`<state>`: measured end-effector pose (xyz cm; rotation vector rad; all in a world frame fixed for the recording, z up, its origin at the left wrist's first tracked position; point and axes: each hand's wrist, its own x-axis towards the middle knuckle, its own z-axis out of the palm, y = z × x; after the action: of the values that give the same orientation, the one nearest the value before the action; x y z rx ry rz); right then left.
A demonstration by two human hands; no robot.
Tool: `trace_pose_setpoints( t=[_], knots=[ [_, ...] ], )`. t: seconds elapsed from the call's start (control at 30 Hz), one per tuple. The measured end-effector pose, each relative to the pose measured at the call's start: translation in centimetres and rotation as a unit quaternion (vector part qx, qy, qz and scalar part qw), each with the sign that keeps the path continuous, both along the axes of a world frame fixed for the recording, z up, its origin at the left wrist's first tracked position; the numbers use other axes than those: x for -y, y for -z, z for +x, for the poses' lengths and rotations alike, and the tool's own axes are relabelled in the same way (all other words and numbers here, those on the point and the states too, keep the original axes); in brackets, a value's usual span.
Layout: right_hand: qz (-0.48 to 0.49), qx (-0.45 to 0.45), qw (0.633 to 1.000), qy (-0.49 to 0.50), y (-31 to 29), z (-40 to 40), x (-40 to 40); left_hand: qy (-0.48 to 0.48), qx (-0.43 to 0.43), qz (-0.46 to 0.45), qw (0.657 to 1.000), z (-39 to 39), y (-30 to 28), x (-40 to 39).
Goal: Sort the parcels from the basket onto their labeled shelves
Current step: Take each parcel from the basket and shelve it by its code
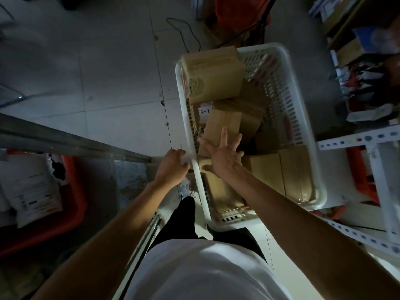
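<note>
A white slotted plastic basket (300,118) stands on the floor in front of me, filled with several brown cardboard parcels. One big parcel (213,74) leans on the far left corner. A white label reading "A-1" (204,111) shows below it. My right hand (223,154) hovers inside the basket with fingers spread, just above a taped parcel (225,123) in the middle. My left hand (173,165) is loosely curled just outside the basket's left rim, holding nothing. Another large parcel (285,172) lies at the near right.
A metal shelf rail (54,135) runs along my left, with a red crate (71,204) holding white bags beneath it. A white perforated shelf frame (357,141) stands at the right, with an orange crate behind. A black cable (184,33) trails on the tiled floor.
</note>
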<state>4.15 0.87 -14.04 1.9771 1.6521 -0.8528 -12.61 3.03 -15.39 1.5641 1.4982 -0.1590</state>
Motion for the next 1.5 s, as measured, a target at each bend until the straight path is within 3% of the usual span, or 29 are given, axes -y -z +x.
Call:
trace_pose_setpoints(
  t=[0.13,0.33,0.5,0.6,0.77,0.9,1.0,1.07,1.27,1.33,1.5],
  knots=[
    [0.035,0.007,0.999,0.006,0.0,0.7,0.7,0.003,0.007,0.019,1.0,0.8,-0.8,-0.2],
    [0.128,-0.087,0.973,0.17,0.0,5.0,3.4,0.023,0.042,0.035,0.998,3.4,-1.0,-0.3],
    [0.126,-0.187,0.937,0.267,0.0,7.8,5.2,0.017,0.094,-0.061,0.994,6.9,-1.4,1.2],
    [0.155,-0.283,0.88,0.348,-0.3,9.1,6.2,-0.059,0.157,-0.124,0.978,7.9,-1.1,2.5],
    [0.183,-0.398,0.798,0.413,-0.9,11.0,7.9,-0.188,0.245,-0.131,0.942,8.9,-1.2,4.2],
    [0.226,-0.513,0.664,0.495,-1.2,12.4,11.1,-0.158,0.277,-0.099,0.943,11.0,-2.2,6.0],
    [0.24,-0.54,0.615,0.522,-1.9,14.5,13.8,-0.134,0.286,-0.092,0.944,13.3,-2.6,7.6],
    [0.247,-0.526,0.617,0.531,-2.1,15.9,15.7,-0.102,0.27,-0.08,0.954,15.0,-3.2,8.5],
    [0.251,-0.441,0.677,0.533,-0.5,18.0,19.3,0.048,0.244,-0.037,0.968,19.6,-3.6,6.1],
    [0.223,-0.42,0.693,0.541,0.1,18.2,20.3,0.118,0.214,-0.006,0.97,20.3,-3.1,4.9],
    [0.194,-0.369,0.706,0.572,-0.2,16.8,21.9,0.181,0.119,0.049,0.975,22.2,-3.8,1.6]
  ],
)
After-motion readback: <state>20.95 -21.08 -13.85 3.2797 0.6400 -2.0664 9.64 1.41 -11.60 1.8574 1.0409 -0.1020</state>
